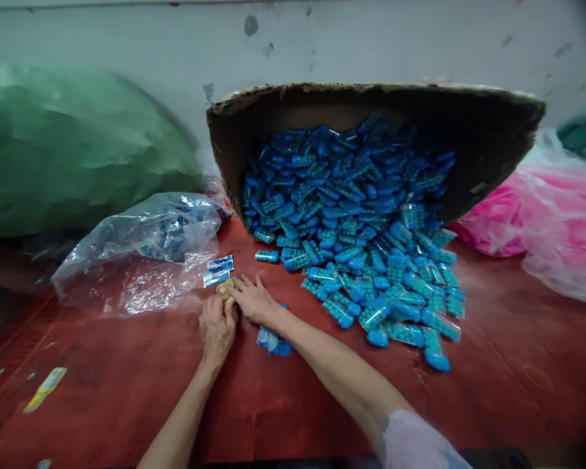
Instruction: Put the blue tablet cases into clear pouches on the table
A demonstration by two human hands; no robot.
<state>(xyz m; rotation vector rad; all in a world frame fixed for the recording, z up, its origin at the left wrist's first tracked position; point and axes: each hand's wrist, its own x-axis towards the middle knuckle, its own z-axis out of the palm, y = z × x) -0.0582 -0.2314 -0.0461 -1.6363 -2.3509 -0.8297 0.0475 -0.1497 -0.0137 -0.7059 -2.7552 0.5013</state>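
Note:
My left hand [218, 327] has its fingers bent around a small crumpled yellowish thing [226, 287], too blurred to name. From the right, my right hand [254, 301] reaches over to the same thing, its fingers curled down on it and touching the left hand's thumb side. Just beyond the fingertips lie a few small blue-and-white cards [219, 270]. Under and beside my right wrist is a loose heap of blue cards or packets [275, 340], partly hidden by the forearm.
A cardboard box [493, 153] lies tipped toward me, spilling small clear packs of blue beads with blue ends [351, 254] onto the red table [273, 417]. A clear plastic bag [137, 273] holds blue items. A green sack [78, 150] and pink bags [561, 215] flank the box.

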